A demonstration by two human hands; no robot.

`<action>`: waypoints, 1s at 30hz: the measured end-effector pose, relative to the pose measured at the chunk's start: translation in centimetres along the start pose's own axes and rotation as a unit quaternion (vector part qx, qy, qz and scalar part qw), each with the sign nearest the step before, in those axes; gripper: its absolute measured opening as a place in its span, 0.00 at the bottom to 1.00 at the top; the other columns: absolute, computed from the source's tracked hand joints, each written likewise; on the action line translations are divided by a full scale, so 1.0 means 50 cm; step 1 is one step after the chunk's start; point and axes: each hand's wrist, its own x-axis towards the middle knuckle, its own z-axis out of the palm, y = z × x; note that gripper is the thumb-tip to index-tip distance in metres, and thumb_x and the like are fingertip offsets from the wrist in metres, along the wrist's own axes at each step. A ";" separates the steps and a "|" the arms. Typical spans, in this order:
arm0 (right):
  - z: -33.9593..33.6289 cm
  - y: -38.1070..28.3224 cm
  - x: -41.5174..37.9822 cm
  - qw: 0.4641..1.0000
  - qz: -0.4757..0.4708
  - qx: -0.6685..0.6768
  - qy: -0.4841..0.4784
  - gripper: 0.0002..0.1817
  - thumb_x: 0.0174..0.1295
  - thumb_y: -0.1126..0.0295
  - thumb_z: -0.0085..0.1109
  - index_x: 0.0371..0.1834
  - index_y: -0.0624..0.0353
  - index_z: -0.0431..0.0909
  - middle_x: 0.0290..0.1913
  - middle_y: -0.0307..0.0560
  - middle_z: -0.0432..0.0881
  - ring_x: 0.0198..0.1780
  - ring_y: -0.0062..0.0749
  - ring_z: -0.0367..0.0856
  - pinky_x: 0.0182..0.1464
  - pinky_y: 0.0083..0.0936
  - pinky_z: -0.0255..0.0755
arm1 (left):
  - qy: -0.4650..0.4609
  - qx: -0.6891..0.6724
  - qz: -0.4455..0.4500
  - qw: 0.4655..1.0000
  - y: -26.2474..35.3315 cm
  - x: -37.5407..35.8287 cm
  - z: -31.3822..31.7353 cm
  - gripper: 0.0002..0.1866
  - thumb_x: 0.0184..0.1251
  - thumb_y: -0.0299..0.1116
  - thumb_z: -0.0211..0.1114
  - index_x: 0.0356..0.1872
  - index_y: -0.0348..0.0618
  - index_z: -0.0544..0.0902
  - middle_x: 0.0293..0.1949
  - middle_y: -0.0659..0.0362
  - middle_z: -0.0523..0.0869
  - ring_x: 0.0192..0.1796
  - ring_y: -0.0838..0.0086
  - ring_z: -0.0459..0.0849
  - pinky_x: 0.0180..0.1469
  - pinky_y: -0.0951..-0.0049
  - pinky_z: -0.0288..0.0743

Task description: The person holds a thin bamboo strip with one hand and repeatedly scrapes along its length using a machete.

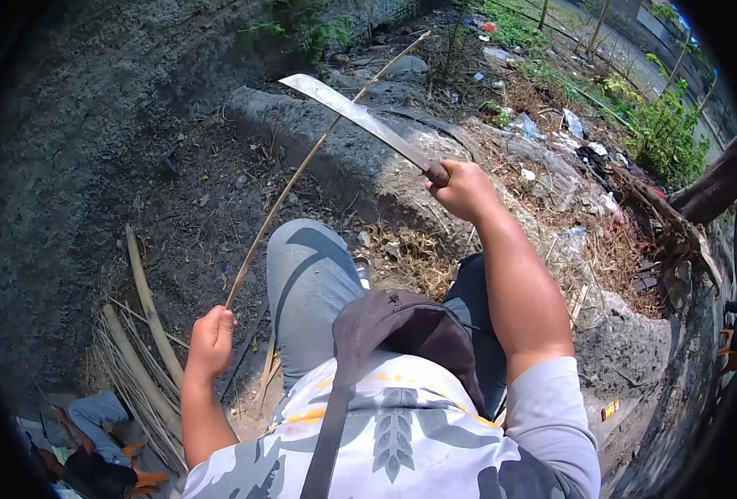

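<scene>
Rough grey wall (52,166) bordered littered dirt. The left hand (209,343) gripped a long, thin brown stick (279,202) near its lower end, apparently to steady it; the right hand (466,191) clasped a dark-handled, silver-bladed machete (368,123) across its far part. Whether blade and stick touched was unclear.

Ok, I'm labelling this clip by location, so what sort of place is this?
Probably a rough outdoor yard or roadside plot: scattered litter on bare ground, green plants growing at the edge, and a rough wall along the left.
</scene>
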 end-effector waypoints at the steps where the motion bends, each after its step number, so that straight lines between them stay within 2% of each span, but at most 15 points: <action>1: 0.013 -0.009 -0.003 0.999 -0.041 -0.007 -0.015 0.15 0.62 0.56 0.74 0.43 0.52 0.87 0.38 0.56 0.90 0.43 0.58 0.89 0.46 0.48 0.80 | -0.002 -0.003 0.027 1.000 0.000 0.007 0.015 0.22 0.88 0.44 0.54 0.35 0.35 0.80 0.23 0.52 0.78 0.27 0.66 0.77 0.34 0.62 0.72; 4: 0.035 -0.029 -0.013 0.982 -0.168 -0.058 -0.071 0.13 0.59 0.58 0.74 0.40 0.52 0.87 0.37 0.56 0.90 0.43 0.61 0.88 0.46 0.52 0.80 | -0.009 0.007 0.053 0.999 0.026 0.025 0.052 0.22 0.87 0.44 0.55 0.36 0.35 0.80 0.24 0.47 0.80 0.27 0.56 0.80 0.35 0.59 0.73; 5: 0.029 -0.034 -0.015 0.975 -0.184 -0.080 -0.097 0.11 0.56 0.62 0.73 0.40 0.51 0.86 0.36 0.57 0.89 0.43 0.60 0.88 0.47 0.52 0.81 | 0.001 0.006 0.047 0.999 0.014 0.029 0.059 0.20 0.86 0.43 0.57 0.37 0.34 0.81 0.26 0.44 0.81 0.29 0.49 0.82 0.35 0.57 0.74; 8: 0.016 0.011 0.014 0.960 -0.195 -0.198 -0.044 0.09 0.56 0.64 0.70 0.39 0.50 0.86 0.36 0.57 0.89 0.43 0.58 0.89 0.48 0.52 0.82 | 0.013 0.039 0.050 0.998 -0.034 0.019 0.047 0.19 0.85 0.42 0.58 0.35 0.35 0.79 0.25 0.44 0.80 0.28 0.48 0.80 0.34 0.56 0.73; 9: 0.005 0.023 0.016 0.974 -0.130 -0.183 -0.005 0.09 0.57 0.64 0.68 0.39 0.51 0.86 0.38 0.58 0.90 0.46 0.57 0.89 0.50 0.53 0.82 | -0.003 0.044 0.041 0.998 -0.041 0.008 0.035 0.19 0.85 0.42 0.58 0.35 0.35 0.79 0.25 0.44 0.79 0.28 0.47 0.80 0.34 0.56 0.73; 10: -0.001 0.026 0.022 0.990 0.005 -0.136 0.019 0.12 0.59 0.61 0.69 0.43 0.52 0.87 0.40 0.59 0.90 0.48 0.56 0.90 0.52 0.51 0.81 | -0.017 0.046 0.031 0.998 -0.043 -0.007 0.021 0.19 0.84 0.41 0.58 0.34 0.36 0.78 0.25 0.43 0.79 0.28 0.47 0.79 0.34 0.56 0.72; 11: -0.017 0.028 0.031 0.990 0.120 -0.072 0.003 0.16 0.60 0.59 0.67 0.49 0.50 0.88 0.47 0.55 0.92 0.52 0.55 0.90 0.56 0.49 0.81 | -0.026 0.048 0.021 0.998 -0.044 -0.013 0.014 0.19 0.84 0.41 0.59 0.34 0.36 0.78 0.25 0.43 0.79 0.28 0.46 0.79 0.34 0.55 0.72; 12: -0.003 0.067 0.054 0.985 0.161 -0.050 0.025 0.18 0.61 0.57 0.66 0.52 0.52 0.89 0.49 0.58 0.91 0.54 0.56 0.90 0.58 0.48 0.81 | -0.028 0.044 0.026 0.998 -0.044 -0.013 0.015 0.19 0.84 0.41 0.59 0.34 0.36 0.77 0.25 0.43 0.78 0.28 0.45 0.78 0.34 0.55 0.72; 14: 0.020 0.141 0.089 0.969 0.239 0.032 0.047 0.19 0.60 0.58 0.66 0.50 0.56 0.89 0.48 0.60 0.91 0.54 0.55 0.90 0.59 0.47 0.80 | -0.032 0.041 0.029 0.998 -0.040 -0.025 0.016 0.19 0.84 0.41 0.59 0.33 0.36 0.77 0.25 0.43 0.78 0.28 0.45 0.77 0.33 0.55 0.71; 16: 0.014 0.144 0.085 0.960 0.269 0.053 0.051 0.20 0.58 0.58 0.65 0.49 0.58 0.89 0.49 0.62 0.91 0.53 0.55 0.90 0.59 0.46 0.80 | -0.032 0.042 0.031 0.998 -0.040 -0.020 0.027 0.19 0.84 0.42 0.59 0.33 0.36 0.77 0.25 0.42 0.78 0.28 0.45 0.77 0.33 0.55 0.71; 20: -0.009 0.097 0.053 0.979 0.181 0.039 0.082 0.19 0.59 0.59 0.67 0.48 0.59 0.88 0.45 0.62 0.91 0.50 0.57 0.90 0.56 0.47 0.80 | -0.025 0.017 0.048 0.998 -0.035 0.003 0.057 0.20 0.85 0.43 0.57 0.34 0.36 0.79 0.25 0.44 0.80 0.28 0.48 0.80 0.34 0.56 0.73; 22: -0.015 0.057 0.030 0.991 0.108 0.031 0.067 0.19 0.61 0.57 0.72 0.49 0.57 0.88 0.43 0.62 0.90 0.47 0.58 0.89 0.52 0.47 0.80 | -0.022 -0.006 0.055 0.998 -0.021 0.011 0.066 0.21 0.86 0.43 0.57 0.34 0.35 0.79 0.26 0.45 0.81 0.28 0.50 0.81 0.35 0.57 0.74; 25: 0.004 0.027 0.015 0.999 -0.043 -0.015 0.027 0.16 0.63 0.55 0.72 0.44 0.54 0.87 0.39 0.59 0.90 0.44 0.58 0.89 0.47 0.48 0.79 | -0.022 -0.017 0.059 0.998 -0.015 0.027 0.073 0.22 0.86 0.44 0.56 0.34 0.35 0.79 0.25 0.46 0.82 0.28 0.52 0.81 0.35 0.59 0.75; 28: 0.009 -0.022 0.000 0.969 -0.212 -0.127 0.014 0.10 0.55 0.62 0.73 0.35 0.51 0.84 0.32 0.53 0.88 0.41 0.56 0.88 0.44 0.51 0.80 | -0.012 -0.017 0.054 0.998 0.000 0.032 0.071 0.22 0.86 0.44 0.56 0.34 0.35 0.80 0.25 0.46 0.81 0.27 0.52 0.80 0.35 0.59 0.74; 30: -0.004 -0.040 -0.003 0.946 -0.297 -0.127 -0.017 0.09 0.53 0.62 0.74 0.32 0.49 0.83 0.30 0.52 0.87 0.40 0.56 0.88 0.43 0.52 0.80 | -0.012 0.007 0.052 0.999 -0.006 0.034 0.067 0.21 0.86 0.43 0.57 0.34 0.36 0.79 0.24 0.46 0.80 0.26 0.54 0.79 0.34 0.59 0.73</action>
